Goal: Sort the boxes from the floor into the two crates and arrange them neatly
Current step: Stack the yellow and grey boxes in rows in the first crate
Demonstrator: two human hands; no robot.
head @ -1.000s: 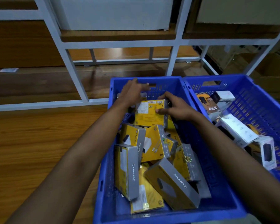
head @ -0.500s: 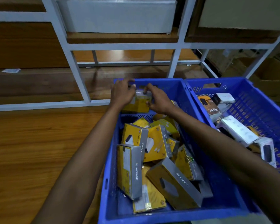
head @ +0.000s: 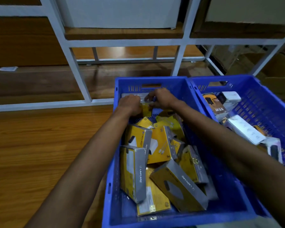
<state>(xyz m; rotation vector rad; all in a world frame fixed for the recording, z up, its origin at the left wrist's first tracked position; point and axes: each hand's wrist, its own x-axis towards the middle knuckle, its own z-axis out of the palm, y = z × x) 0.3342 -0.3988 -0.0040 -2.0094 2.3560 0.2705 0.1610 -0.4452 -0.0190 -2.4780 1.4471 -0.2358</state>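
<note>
Two blue crates stand side by side on the floor. The left crate (head: pixel 148 83) holds several yellow and grey boxes (head: pixel 160 145) lying in a loose heap. At its far wall, my left hand (head: pixel 130 105) and my right hand (head: pixel 161 97) both grip a yellow and grey box (head: pixel 146 106) standing against the wall next to other upright boxes. The right crate (head: pixel 263 102) holds white boxes (head: pixel 243 129) and an orange and black box (head: pixel 215 102).
A white metal shelving frame (head: pixel 79 76) stands just behind the crates, with a white carton (head: pixel 122 12) on a wooden shelf. Wooden floor (head: pixel 39 153) stretches to the left. A small white scrap (head: pixel 7 68) lies at the far left. Cardboard cartons (head: pixel 278 71) sit at the back right.
Both hands carried the yellow box from the middle of the left crate to its far wall and lowered it there. The view has tilted slightly.
</note>
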